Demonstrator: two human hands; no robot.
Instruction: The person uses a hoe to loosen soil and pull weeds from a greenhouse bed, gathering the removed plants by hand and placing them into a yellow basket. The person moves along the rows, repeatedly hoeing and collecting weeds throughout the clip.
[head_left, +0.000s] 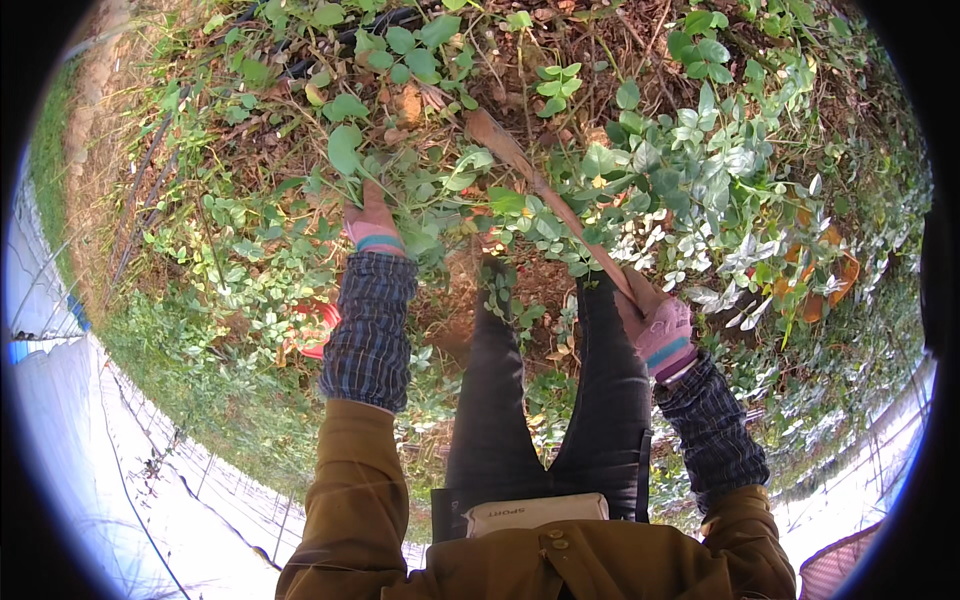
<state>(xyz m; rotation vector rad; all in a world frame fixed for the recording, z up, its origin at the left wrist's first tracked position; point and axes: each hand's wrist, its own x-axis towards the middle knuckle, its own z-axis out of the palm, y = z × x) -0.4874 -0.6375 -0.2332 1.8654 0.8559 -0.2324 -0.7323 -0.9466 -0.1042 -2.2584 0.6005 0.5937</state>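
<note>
My left hand (373, 217), in a pink glove with a blue band, is closed around a bunch of green leafy stems (409, 202). To the right, my right hand (660, 326), gloved alike, grips the lower end of a long wooden handle (562, 210). The handle slants up and left through the foliage. Its far end (480, 124) lies over soil and dry litter; whether a blade sits there cannot be told. Rose-like leafy plants (697, 165) surround both hands, and leaves cover part of the left hand's fingers.
A red plastic object (322, 330) lies among plants left of my legs. An orange object (829, 281) sits in the foliage at right. Dark hoses (154, 187) run along the left and top. Bare soil (450, 300) shows by my legs. White sheeting (67, 420) stands at lower left.
</note>
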